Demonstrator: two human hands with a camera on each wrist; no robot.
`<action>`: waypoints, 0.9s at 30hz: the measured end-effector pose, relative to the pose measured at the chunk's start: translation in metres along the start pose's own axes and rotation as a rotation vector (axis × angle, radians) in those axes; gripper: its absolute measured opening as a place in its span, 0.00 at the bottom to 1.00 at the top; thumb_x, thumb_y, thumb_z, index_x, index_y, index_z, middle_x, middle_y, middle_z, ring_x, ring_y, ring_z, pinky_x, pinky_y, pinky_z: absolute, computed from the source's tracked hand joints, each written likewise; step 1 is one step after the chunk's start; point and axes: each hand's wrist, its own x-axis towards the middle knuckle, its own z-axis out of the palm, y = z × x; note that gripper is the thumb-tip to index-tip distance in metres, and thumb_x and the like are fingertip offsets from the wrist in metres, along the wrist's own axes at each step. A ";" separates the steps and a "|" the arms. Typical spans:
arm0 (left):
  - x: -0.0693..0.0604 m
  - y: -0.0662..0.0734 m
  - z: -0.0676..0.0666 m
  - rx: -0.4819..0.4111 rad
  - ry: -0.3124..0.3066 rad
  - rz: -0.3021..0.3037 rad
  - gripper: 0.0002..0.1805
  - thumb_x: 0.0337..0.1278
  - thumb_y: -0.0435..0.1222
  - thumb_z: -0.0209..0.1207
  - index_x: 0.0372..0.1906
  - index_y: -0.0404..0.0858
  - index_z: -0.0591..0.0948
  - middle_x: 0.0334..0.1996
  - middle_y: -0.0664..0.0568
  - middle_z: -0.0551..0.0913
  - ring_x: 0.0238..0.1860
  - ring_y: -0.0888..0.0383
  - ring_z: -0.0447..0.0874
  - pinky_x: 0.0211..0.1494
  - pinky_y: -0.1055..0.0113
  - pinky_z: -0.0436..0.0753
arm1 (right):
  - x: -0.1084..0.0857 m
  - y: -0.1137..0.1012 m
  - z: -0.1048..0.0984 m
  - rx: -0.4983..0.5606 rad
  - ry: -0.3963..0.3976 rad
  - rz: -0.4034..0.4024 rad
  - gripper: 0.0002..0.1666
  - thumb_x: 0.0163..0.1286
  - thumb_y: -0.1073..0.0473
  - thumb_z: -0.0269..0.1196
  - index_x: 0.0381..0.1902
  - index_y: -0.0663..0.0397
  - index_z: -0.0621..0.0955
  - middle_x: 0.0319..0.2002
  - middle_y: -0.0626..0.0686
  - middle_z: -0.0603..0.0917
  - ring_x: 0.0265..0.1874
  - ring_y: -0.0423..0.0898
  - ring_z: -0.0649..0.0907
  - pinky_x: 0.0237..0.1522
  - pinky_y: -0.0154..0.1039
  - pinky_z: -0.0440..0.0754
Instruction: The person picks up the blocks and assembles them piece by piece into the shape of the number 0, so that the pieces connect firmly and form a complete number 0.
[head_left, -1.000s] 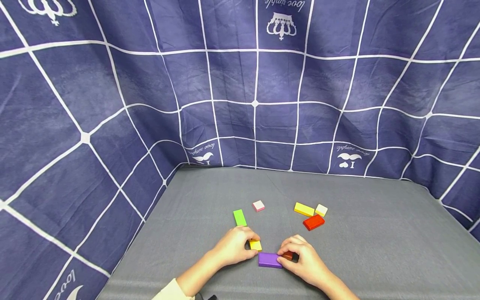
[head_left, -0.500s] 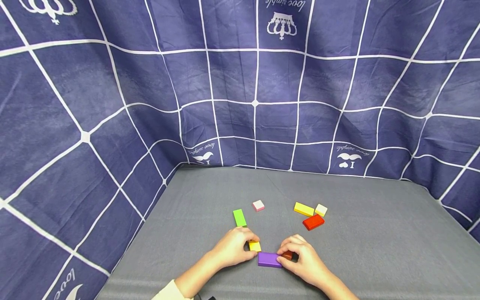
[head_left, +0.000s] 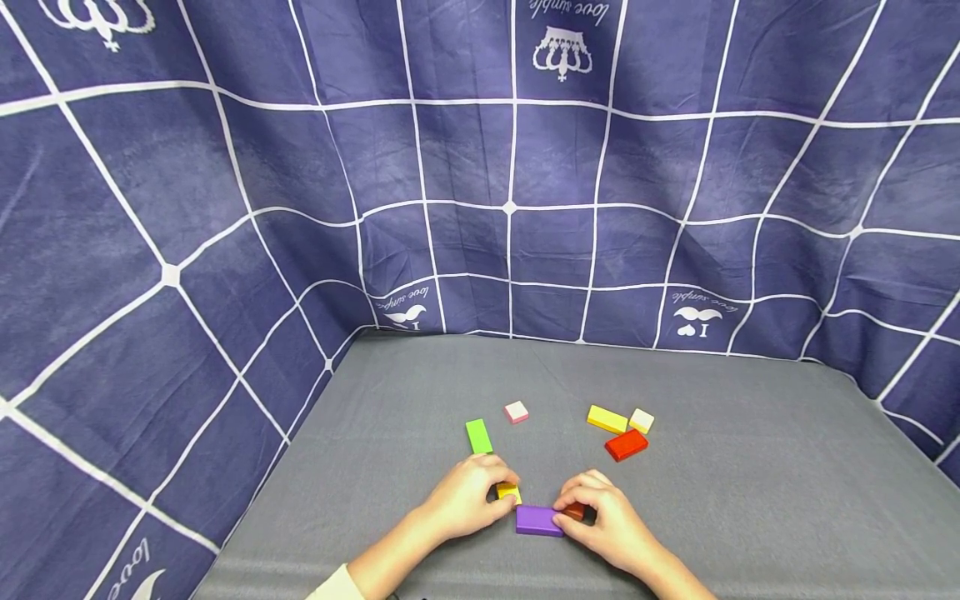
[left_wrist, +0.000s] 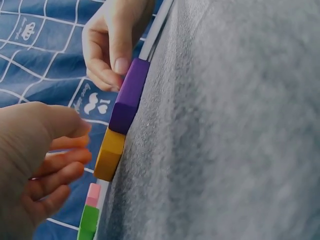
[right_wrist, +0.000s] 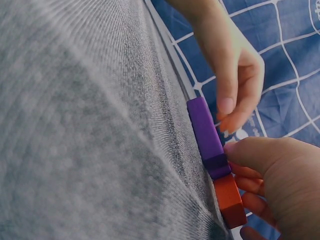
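The likely light, rigid purple block (head_left: 537, 521) is best pinched midway; grip by left hand (head_left: 467, 498) or right hand (head_left: 611, 518) cannot be told.

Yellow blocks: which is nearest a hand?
The yellow block beside the left hand and purple block. The yellow bar and the pale-topped block lie farther back, near the red block.

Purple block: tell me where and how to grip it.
Probably best from above, pinching the purple block mid-length across its near and far long sides. It lies flat with its length running left to right, and the right hand crowds its right end.
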 end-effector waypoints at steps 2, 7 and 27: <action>0.000 0.001 0.002 -0.007 0.032 0.012 0.06 0.49 0.36 0.68 0.34 0.42 0.87 0.31 0.59 0.82 0.37 0.63 0.79 0.43 0.69 0.77 | 0.000 0.000 0.000 0.003 0.003 -0.003 0.18 0.44 0.67 0.77 0.29 0.41 0.83 0.33 0.38 0.81 0.35 0.37 0.75 0.38 0.25 0.68; -0.001 0.004 0.004 -0.006 0.022 0.038 0.05 0.48 0.38 0.70 0.32 0.45 0.86 0.30 0.61 0.81 0.34 0.67 0.76 0.38 0.74 0.74 | 0.000 0.000 0.000 0.001 -0.001 0.004 0.18 0.45 0.66 0.77 0.29 0.41 0.83 0.33 0.38 0.81 0.35 0.37 0.75 0.38 0.25 0.68; -0.004 0.004 0.014 -0.106 -0.001 0.008 0.04 0.48 0.36 0.68 0.31 0.45 0.85 0.30 0.61 0.76 0.35 0.67 0.71 0.39 0.77 0.70 | 0.000 0.000 0.000 -0.010 -0.012 0.015 0.17 0.46 0.66 0.77 0.29 0.41 0.83 0.33 0.37 0.81 0.35 0.37 0.76 0.40 0.25 0.68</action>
